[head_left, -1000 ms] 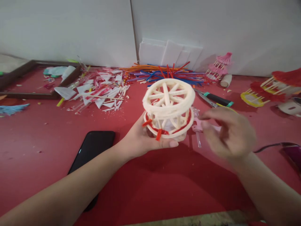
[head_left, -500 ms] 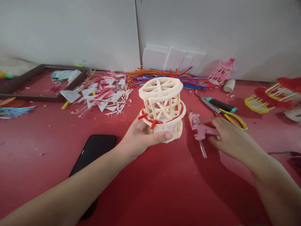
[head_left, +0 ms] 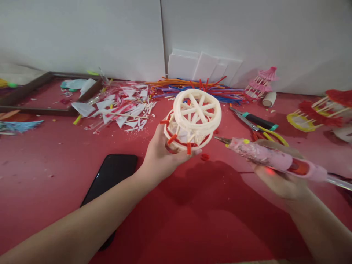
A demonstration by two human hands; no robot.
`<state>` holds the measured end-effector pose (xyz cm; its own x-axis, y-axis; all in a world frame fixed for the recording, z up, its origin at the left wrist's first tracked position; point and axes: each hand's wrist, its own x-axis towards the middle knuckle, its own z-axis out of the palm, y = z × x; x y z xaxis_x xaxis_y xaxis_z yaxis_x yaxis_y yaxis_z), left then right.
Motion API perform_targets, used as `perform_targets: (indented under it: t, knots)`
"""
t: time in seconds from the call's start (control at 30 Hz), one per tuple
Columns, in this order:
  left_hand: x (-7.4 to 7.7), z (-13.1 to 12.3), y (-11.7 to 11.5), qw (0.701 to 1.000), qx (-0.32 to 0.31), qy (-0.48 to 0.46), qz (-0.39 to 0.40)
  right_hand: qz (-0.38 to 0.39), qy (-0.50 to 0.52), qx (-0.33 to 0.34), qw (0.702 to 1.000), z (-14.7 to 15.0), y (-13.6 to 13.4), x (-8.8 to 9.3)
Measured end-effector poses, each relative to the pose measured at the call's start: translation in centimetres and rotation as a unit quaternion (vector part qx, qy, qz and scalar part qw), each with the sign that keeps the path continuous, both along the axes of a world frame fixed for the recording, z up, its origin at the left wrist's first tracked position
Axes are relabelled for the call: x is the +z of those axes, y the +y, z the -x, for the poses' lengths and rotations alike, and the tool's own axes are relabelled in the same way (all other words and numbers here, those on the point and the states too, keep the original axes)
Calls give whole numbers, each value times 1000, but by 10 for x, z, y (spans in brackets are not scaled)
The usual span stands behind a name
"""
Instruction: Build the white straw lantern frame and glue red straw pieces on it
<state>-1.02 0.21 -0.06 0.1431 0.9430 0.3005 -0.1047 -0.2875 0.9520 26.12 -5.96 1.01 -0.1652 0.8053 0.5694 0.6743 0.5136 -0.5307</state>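
My left hand grips a cream round frame with a spoked top ring and a lower ring, its top tilted toward me. Several short red pieces stick out from the lower ring. In my right hand is a pink glue gun, its metal nozzle pointing left, close to the right side of the frame without touching it. A clear glue stick juts from its back end. Small red bits lie on the red table beneath the frame.
A black phone lies by my left forearm. Scraps, coloured sticks and white sheets are behind. To the right are pliers, a cutter, a pink model and a red-and-yellow model.
My right hand has lifted the glue gun off the table and turned its nozzle toward the frame. The frame has tilted, so its spoked top faces me more.
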Motion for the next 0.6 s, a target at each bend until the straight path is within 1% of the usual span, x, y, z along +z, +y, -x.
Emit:
perform_targets:
  t: [0.07,0.13,0.2,0.3,0.4,0.5,0.6]
  knots:
    - [0,1,0,999,15,29,-21,-1,-46,19,999,4,1,3]
    - [-1,2,-1,998,25,56,-32,-18,-73,24,997,8,2,6]
    - [-2,3,-1,996,32,77,-45,-25,-72,35,996,12,3,9]
    - [-5,3,-1,994,31,79,-67,-32,-60,51,996,17,4,12]
    - [-7,2,-2,996,16,67,-54,-34,-65,45,996,17,4,13]
    - [-8,2,-2,997,13,64,-31,-18,-61,42,997,15,3,11]
    - [-8,3,-1,997,15,66,-33,-15,-61,36,997,13,3,9]
